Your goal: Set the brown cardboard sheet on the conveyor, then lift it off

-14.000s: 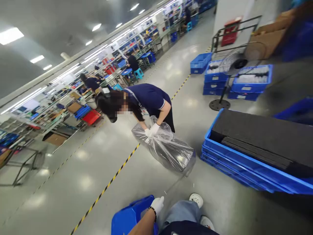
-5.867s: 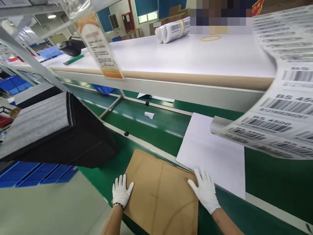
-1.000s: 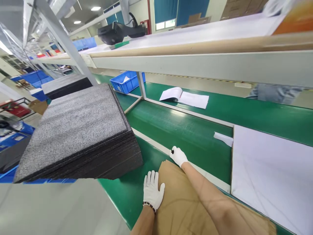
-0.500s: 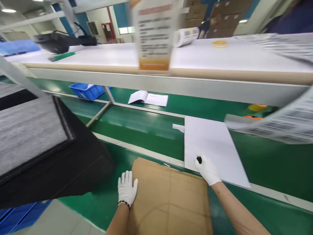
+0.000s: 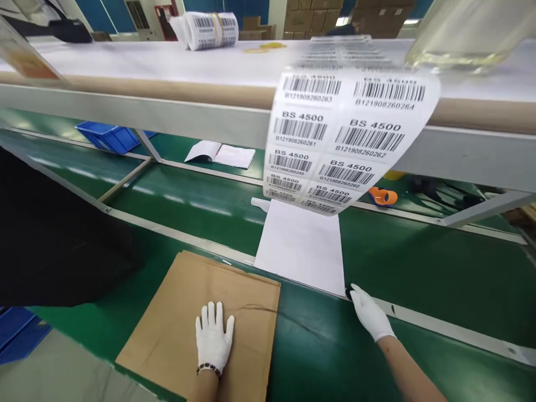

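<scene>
Right hand [image 5: 370,317] slides to white sheet [image 5: 302,248] corner, fingers curled on small black thing [image 5: 347,291] | my left hand [image 5: 213,338] flat, open on cardboard [image 5: 184,321] | cardboard lies on green belt [image 5: 419,268]

I'm looking at a long workbench w/ a green conveyor belt [image 5: 419,262] running left to right, split by pale metal rails [image 5: 184,237]; above it sits a white upper shelf [image 5: 167,61] w/ a tan front edge, carried on grey angled struts [image 5: 144,146]; far back there's a blue wall [image 5: 100,14] w/ a vent grille [image 5: 136,14] and a red panel [image 5: 161,12] beside it; stacked brown cartons [image 5: 318,14] stand behind the shelf on the right; bottom left shows a strip of grey floor [image 5: 62,379] and part of a blue crate [image 5: 19,332]; light is bright and even, w/ glare streaks on the belt.
</scene>
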A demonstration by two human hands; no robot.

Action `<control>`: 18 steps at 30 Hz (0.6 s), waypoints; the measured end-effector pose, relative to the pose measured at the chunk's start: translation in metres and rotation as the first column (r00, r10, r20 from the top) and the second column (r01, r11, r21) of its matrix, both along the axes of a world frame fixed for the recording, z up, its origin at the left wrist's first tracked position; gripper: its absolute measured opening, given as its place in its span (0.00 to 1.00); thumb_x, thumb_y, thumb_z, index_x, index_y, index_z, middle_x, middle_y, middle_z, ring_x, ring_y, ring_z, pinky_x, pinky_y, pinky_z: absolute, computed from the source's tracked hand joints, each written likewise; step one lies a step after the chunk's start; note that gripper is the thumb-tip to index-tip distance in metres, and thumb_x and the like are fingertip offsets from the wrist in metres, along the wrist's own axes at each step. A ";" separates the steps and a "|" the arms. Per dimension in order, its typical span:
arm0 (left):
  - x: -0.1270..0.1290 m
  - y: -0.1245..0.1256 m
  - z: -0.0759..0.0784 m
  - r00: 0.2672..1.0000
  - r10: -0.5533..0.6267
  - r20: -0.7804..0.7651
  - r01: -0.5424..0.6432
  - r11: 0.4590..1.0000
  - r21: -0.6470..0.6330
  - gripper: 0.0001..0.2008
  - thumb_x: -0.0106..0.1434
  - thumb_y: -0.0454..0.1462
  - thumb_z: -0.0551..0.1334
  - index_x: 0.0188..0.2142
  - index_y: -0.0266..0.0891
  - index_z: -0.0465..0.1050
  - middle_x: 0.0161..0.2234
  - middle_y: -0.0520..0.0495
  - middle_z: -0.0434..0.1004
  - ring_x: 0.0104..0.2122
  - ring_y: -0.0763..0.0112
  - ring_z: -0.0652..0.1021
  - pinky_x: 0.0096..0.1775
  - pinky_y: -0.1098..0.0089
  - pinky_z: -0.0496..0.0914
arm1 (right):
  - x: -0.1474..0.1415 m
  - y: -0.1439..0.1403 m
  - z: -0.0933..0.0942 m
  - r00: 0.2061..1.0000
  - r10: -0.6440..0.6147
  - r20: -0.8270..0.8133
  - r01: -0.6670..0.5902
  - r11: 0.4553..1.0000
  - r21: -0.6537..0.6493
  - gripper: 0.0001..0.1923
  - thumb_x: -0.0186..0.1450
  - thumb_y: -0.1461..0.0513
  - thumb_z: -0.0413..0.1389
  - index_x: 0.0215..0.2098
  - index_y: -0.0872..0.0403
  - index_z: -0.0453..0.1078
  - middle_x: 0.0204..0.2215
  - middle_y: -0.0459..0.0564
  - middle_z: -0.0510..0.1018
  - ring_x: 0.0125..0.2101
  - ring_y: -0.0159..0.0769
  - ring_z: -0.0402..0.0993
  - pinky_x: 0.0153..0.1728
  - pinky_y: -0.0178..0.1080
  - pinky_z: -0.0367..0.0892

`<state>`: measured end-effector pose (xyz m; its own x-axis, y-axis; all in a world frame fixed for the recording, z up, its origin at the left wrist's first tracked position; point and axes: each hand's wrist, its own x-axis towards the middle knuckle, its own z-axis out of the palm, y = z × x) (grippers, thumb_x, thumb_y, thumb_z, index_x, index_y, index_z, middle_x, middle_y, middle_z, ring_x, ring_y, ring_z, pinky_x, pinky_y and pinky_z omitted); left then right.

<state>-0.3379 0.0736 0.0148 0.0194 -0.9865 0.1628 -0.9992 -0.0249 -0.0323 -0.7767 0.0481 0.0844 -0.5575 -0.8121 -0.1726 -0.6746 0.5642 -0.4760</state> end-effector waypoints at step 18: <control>-0.003 0.008 0.002 1.000 0.010 0.010 -0.010 1.000 0.004 0.27 0.65 0.49 0.53 0.55 0.34 0.72 0.56 0.34 0.71 0.57 0.47 0.69 0.59 0.48 0.59 | -0.104 -0.287 0.006 0.876 0.139 -0.462 -0.169 0.985 -0.023 0.32 0.66 0.54 0.44 0.59 0.71 0.62 0.53 0.78 0.65 0.55 0.60 0.63 0.49 0.53 0.61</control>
